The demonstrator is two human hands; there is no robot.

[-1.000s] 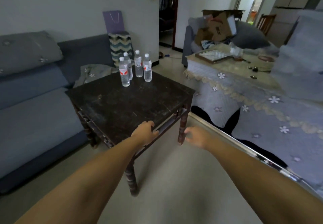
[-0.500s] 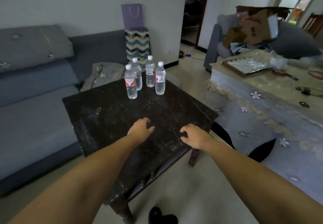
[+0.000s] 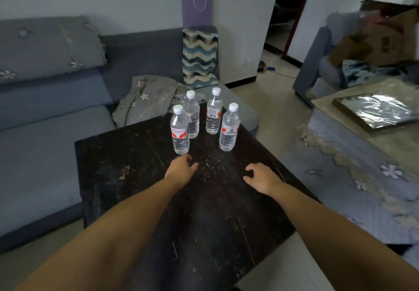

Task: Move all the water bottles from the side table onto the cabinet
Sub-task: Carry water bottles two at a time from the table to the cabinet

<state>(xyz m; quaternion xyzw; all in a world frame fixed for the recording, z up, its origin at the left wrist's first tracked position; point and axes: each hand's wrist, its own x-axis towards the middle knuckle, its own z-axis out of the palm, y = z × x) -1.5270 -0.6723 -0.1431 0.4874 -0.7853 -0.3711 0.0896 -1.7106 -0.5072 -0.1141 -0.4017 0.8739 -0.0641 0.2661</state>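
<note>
Several clear water bottles with white caps and red-and-white labels stand upright near the far corner of a dark, scratched wooden side table [image 3: 127,177]. The nearest-left bottle [image 3: 180,130] and nearest-right bottle [image 3: 229,131] stand in front of two others [image 3: 192,114] [image 3: 213,113]. My left hand [image 3: 181,168] hovers just below the nearest-left bottle, fingers apart, holding nothing. My right hand [image 3: 260,177] hangs over the table a little short of the nearest-right bottle, fingers loosely spread and empty. No cabinet is in view.
A grey sofa [image 3: 45,132] wraps the table's left and far sides, with a crumpled cloth [image 3: 147,98] behind the bottles. A purple bag [image 3: 196,7] tops a zigzag cushion. A cloth-covered low table [image 3: 362,154] with a foil-wrapped tray [image 3: 374,109] stands right. A doorway opens beyond.
I have come closer to the table. Both hands have moved forward over the tabletop toward the bottles, from its near edge to just short of the front two bottles.
</note>
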